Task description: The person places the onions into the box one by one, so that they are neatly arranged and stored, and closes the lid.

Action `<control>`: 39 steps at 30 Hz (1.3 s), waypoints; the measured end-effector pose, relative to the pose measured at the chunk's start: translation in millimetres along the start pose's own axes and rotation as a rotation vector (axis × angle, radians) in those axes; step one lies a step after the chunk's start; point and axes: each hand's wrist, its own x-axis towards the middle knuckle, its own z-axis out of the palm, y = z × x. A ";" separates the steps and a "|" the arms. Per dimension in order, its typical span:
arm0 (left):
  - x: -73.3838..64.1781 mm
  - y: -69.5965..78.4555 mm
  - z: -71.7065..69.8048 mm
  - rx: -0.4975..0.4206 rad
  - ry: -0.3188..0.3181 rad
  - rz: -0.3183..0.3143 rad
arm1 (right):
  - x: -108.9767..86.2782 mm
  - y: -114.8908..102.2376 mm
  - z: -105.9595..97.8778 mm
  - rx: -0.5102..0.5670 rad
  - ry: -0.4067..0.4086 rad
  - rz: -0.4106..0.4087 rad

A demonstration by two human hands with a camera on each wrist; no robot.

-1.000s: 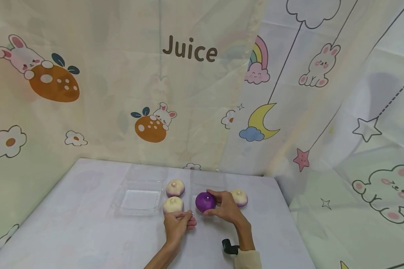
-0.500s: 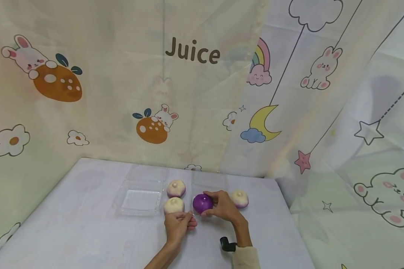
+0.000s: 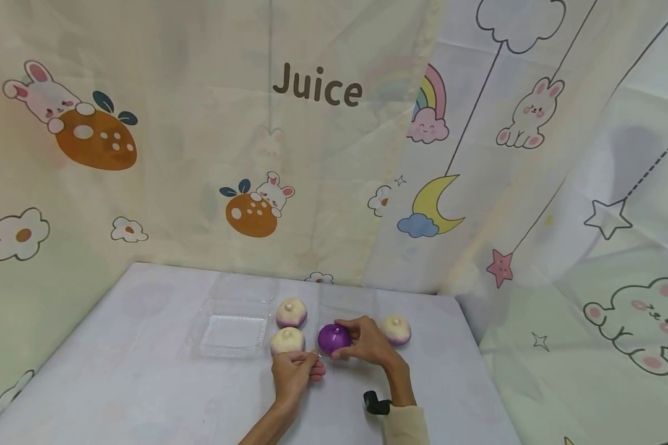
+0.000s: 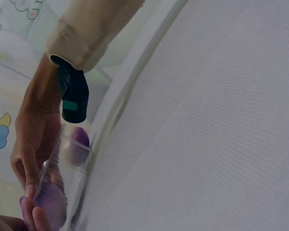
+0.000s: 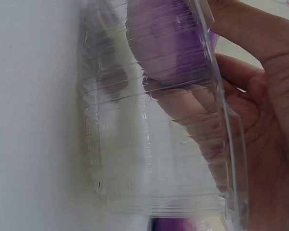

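Observation:
My right hand (image 3: 370, 342) grips a smooth purple onion (image 3: 333, 339) with a small nub on top, thumb and fingers round its sides. The onion is within a clear plastic box (image 5: 159, 159); its purple side shows through the ribbed wall in the right wrist view. My left hand (image 3: 292, 374) pinches the near left rim of that box, fingertips (image 4: 40, 219) at its edge in the left wrist view. Just beyond the left hand sits a cream-topped, purple-bottomed onion (image 3: 287, 339), partly hidden by the fingers, with a similar onion (image 3: 291, 313) behind it.
A second clear plastic box (image 3: 234, 330) stands open on the left of the white table (image 3: 145, 383), lid laid back. Another cream-and-purple onion (image 3: 396, 329) lies right of the right hand. Printed cloth hangs behind the table. A dark wrist device (image 3: 375, 403) sits on the right forearm.
My right hand has shifted slightly left and down with the purple onion, then slowed. The left hand keeps its place at the box's rim.

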 end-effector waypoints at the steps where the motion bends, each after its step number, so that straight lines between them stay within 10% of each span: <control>1: 0.2 -0.2 0.1 0.000 0.000 -0.001 | 0.2 0.0 -0.1 0.001 -0.003 0.002; 39: 4.7 -6.5 -0.4 0.028 0.008 -0.006 | 7.7 1.9 -1.4 -0.052 -0.039 0.011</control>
